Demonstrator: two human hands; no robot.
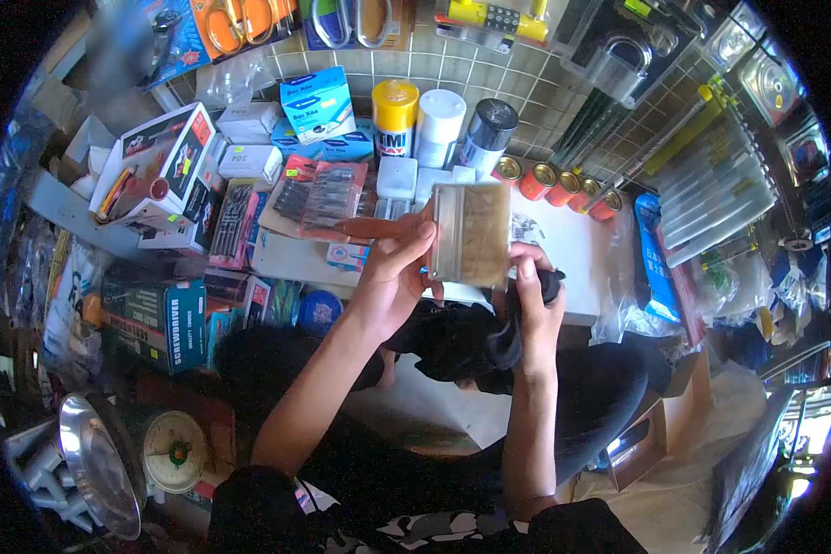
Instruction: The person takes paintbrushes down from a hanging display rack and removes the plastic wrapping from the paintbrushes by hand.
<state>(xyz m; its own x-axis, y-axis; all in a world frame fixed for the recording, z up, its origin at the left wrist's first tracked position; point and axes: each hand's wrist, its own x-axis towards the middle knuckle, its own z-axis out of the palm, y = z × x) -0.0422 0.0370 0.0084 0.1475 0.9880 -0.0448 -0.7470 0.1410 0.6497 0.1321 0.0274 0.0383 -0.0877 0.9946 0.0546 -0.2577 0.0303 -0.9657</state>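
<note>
In front of me, my left hand (395,268) grips a clear plastic case (471,235) by its left side, thumb against the edge. The case looks tan or brownish through its lid; what lies inside is too unclear to name. My right hand (537,309) is closed around a bunched black cloth (475,334), which hangs down over my lap. Its thumb and fingertips are close to the case's lower right corner; whether they touch it I cannot tell. Behind the left hand lie blister packs of dark bits (332,196).
A white counter (577,249) holds spray cans (441,125), small orange-red cans (538,182) and blue boxes (319,106). Left are a green screwdriver box (157,319) and a dial scale (175,452). Packaged goods hang on a wire grid (526,78). A cardboard box (660,429) stands lower right.
</note>
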